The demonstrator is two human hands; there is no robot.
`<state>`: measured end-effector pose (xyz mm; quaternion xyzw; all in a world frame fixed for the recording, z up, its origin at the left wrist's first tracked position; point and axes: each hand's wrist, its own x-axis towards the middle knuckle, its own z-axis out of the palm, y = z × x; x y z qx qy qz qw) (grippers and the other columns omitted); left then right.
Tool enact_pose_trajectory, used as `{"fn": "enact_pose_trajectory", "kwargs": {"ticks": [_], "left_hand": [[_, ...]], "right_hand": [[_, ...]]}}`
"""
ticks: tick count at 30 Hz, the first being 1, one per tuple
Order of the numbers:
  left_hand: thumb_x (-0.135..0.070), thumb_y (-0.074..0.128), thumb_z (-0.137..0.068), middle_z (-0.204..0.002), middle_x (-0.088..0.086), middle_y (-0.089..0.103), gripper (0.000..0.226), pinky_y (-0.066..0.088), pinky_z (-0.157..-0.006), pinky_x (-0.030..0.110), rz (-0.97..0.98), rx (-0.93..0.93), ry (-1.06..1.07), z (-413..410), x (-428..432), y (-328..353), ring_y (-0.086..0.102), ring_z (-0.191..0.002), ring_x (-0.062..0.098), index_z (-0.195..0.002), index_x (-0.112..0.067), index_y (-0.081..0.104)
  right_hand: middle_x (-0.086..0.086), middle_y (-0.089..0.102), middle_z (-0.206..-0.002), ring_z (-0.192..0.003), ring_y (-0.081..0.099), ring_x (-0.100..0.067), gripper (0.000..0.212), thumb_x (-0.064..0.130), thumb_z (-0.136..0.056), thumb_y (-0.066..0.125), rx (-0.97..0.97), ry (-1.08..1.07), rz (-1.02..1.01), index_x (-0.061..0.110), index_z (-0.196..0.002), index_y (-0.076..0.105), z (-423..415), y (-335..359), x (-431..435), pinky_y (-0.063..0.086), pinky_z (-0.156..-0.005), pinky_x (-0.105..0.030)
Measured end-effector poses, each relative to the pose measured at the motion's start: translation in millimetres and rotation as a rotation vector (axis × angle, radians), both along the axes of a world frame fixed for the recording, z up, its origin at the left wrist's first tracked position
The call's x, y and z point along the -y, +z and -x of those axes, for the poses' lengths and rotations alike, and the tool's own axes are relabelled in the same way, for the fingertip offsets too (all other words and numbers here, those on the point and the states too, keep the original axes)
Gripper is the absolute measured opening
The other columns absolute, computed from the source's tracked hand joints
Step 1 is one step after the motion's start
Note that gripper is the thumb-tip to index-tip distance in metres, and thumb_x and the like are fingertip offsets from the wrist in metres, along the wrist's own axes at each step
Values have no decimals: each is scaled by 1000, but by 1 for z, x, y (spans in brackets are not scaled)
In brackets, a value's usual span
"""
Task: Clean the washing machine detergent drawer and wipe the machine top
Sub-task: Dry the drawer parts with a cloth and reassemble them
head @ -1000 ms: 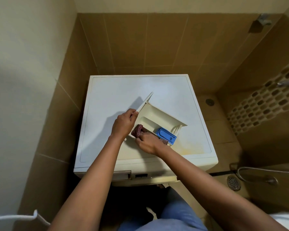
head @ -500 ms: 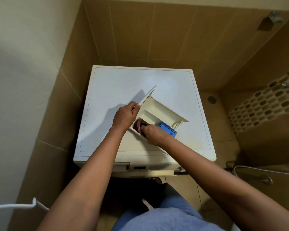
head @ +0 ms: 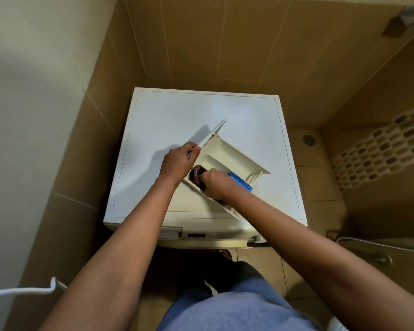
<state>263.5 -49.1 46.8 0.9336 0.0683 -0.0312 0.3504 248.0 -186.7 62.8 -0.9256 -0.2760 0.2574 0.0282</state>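
The cream detergent drawer (head: 234, 158) lies askew on the white washing machine top (head: 177, 115), taken out of its slot. My left hand (head: 177, 163) grips the drawer's front panel at its near left end. My right hand (head: 216, 185) is closed on a dark reddish cloth (head: 197, 174) pressed into the drawer's left compartment. A blue insert (head: 242, 183) sits in the drawer just right of my right hand, partly hidden by it.
The empty drawer slot (head: 171, 234) shows on the machine's front. Tiled walls close in behind and on the left. A floor drain (head: 308, 139) and a shower hose (head: 368, 244) lie to the right. A white cord (head: 22, 290) hangs at lower left.
My right hand with the cloth has pushed deeper into the drawer's left compartment. My left hand keeps its hold on the front panel. The view has shifted slightly.
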Motion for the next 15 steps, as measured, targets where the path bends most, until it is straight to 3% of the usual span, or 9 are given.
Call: {"fn": "enact_pose_trajectory", "kwargs": {"ticks": [5,10,15], "left_hand": [[-43,35,-101,-114,2,67,36,48,-84,39,-61,-52,-40,-2,0,2,59,-105,30,-121,-22,56],[-43,32,-102,-123,-1,63,36,46,-85,38,-53,-97,-50,-3,1,1,57,-110,28,-126,-24,51],[-40,36,-102,-104,4,68,33,42,-81,36,-57,-60,-45,-2,3,2,58,-101,30,-117,-19,56]], "right_hand": [[-15,64,-95,-83,62,-31,23,3,-86,49,-33,92,66,1,-106,59,4,-1,11,48,-66,-35],[-9,51,-85,-76,51,-27,18,7,-89,47,-116,113,189,3,-105,53,3,12,30,45,-65,-33],[-17,57,-96,-79,51,-26,24,5,-87,47,-217,-40,-92,-1,-110,52,-7,0,12,41,-66,-32]]}}
